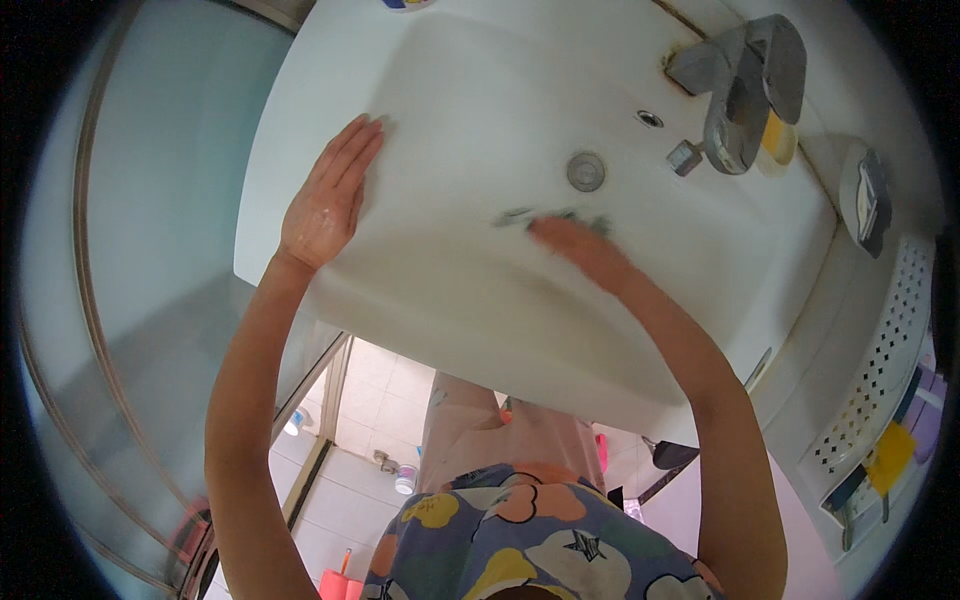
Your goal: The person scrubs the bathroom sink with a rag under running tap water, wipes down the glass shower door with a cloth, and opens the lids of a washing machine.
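Note:
My left hand lies flat on the left rim of a white washbasin, fingers stretched out and pointing away from me. Wet, whitish specks show on the back of that hand. Inside the basin, just nearer to me than the round drain, my right hand is blurred by motion. Its fingers are bent down over a blurred greenish thing against the basin wall. Dark green also shows left of the fingertips. The hand hides most of this thing, so its kind cannot be made out.
A grey tap stands at the basin's far right, with a small grey piece by its spout and a yellow item behind it. At the right hangs a white perforated rack. A glass panel borders the left.

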Tool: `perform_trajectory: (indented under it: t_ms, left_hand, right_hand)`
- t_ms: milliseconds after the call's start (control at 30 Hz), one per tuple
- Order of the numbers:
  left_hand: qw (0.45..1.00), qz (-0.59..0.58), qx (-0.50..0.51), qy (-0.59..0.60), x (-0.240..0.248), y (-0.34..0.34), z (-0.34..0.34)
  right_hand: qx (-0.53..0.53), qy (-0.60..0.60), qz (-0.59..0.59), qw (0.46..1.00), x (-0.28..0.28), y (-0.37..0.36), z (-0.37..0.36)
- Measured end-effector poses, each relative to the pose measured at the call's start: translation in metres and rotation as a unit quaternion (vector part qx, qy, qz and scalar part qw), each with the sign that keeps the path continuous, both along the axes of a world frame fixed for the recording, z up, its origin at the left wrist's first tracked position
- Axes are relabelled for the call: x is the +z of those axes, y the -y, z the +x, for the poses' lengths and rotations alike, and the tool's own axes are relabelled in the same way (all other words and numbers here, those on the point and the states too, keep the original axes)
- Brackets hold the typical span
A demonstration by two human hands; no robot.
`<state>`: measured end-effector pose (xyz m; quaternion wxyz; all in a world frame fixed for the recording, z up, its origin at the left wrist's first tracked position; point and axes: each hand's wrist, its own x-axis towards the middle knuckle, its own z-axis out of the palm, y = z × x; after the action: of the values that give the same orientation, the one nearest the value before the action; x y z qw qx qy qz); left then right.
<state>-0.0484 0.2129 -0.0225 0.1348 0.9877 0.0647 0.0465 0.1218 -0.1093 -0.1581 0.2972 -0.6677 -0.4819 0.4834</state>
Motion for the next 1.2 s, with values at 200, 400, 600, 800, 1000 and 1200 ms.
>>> perform_trajectory:
  t_ms: [200, 400, 600, 800, 1000, 1200]
  left_hand:
    - [1.000, -0.001, -0.013, 0.019, -0.002, -0.003, 0.009]
    - [1.000, -0.013, -0.017, 0.017, -0.004, -0.003, 0.012]
    - [0.998, -0.050, -0.031, 0.029, -0.010, -0.002, 0.008]
    - [0.998, -0.018, -0.057, 0.033, -0.008, -0.010, 0.006]
    - [0.999, -0.008, -0.049, -0.007, -0.003, 0.004, 0.010]
    - [0.972, 0.176, -0.081, -0.132, -0.006, 0.015, 0.013]
  right_hand:
    - [-0.212, 0.408, 0.099, 0.883, -0.032, -0.002, 0.031]
    - [-0.448, 0.241, 0.084, 0.857, -0.046, -0.053, 0.001]
    - [-0.428, -0.162, 0.081, 0.886, 0.041, -0.140, -0.100]
    - [-0.277, -0.069, 0.037, 0.958, 0.077, -0.151, -0.140]
    - [-0.182, 0.029, -0.070, 0.980, 0.089, 0.020, -0.092]
    - [-0.052, 0.283, -0.294, 0.912, 0.101, 0.166, -0.041]
